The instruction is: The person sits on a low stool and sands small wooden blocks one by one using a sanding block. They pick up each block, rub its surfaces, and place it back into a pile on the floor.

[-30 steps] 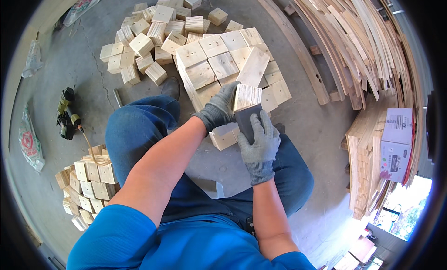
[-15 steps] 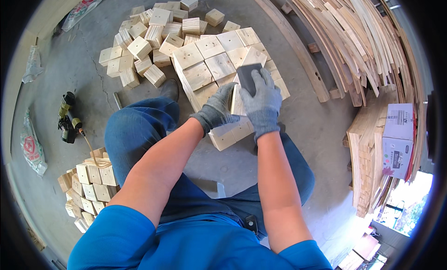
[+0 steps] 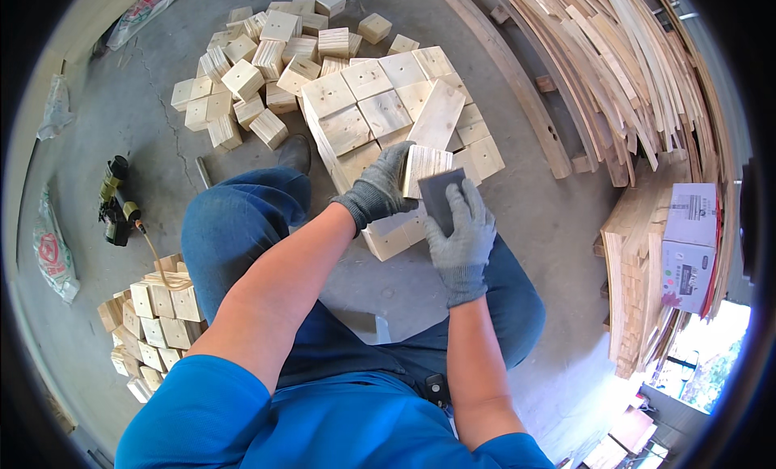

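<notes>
In its grey glove, my left hand (image 3: pixel 380 186) grips a pale wooden block (image 3: pixel 426 162) by its left side, with the striped end grain facing up. My right hand (image 3: pixel 466 238), also gloved, is closed on a flat dark grey sanding block (image 3: pixel 441 198). The sanding block lies tilted against the near right corner of the wooden block. Both are over a low stack of wooden blocks (image 3: pixel 343 129) laid in rows. A short flat board (image 3: pixel 437 116) rests slantwise on that stack, just beyond the held block.
Loose wooden blocks (image 3: pixel 242 81) are heaped beyond and left of the stack. Another block pile (image 3: pixel 166 327) stands near my left knee. A nail gun (image 3: pixel 118 202) with a hose lies on the concrete floor. Long timber strips (image 3: pixel 614 81) and a carton (image 3: pixel 689 247) are at the right.
My right hand has drawn the sanding block back toward me and slightly right, uncovering the wooden block's end and the flat board. My left hand stays almost in place.
</notes>
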The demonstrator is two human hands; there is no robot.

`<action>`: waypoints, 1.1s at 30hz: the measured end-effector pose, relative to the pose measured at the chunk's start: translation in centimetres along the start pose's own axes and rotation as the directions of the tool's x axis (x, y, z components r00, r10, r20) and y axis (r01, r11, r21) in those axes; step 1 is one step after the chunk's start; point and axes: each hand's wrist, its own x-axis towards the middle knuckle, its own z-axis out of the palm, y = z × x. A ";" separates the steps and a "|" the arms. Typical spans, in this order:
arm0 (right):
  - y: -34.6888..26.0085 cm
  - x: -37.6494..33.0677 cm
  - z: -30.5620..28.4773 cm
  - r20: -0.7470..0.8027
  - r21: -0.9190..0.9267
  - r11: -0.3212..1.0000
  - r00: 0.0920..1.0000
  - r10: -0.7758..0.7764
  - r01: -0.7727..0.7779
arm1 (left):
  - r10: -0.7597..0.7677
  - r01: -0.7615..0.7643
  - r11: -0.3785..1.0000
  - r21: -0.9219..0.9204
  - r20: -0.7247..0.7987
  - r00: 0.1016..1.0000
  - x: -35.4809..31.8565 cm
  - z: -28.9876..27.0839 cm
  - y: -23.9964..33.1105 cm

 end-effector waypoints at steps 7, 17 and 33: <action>2.7 9.7 2.0 0.026 0.037 0.997 0.997 0.071 -0.072 | 0.097 -0.097 0.994 -0.049 -0.008 0.995 0.3 0.9 -2.3; 8.8 8.7 -1.9 0.032 0.044 0.988 0.989 0.144 -0.145 | 0.001 -0.001 1.000 -0.006 0.015 1.000 -0.2 0.2 -0.1; 12.4 1.0 -5.5 -0.030 0.143 0.914 0.922 0.387 -0.379 | -0.046 0.050 0.997 -0.053 0.068 0.997 0.2 -0.1 1.0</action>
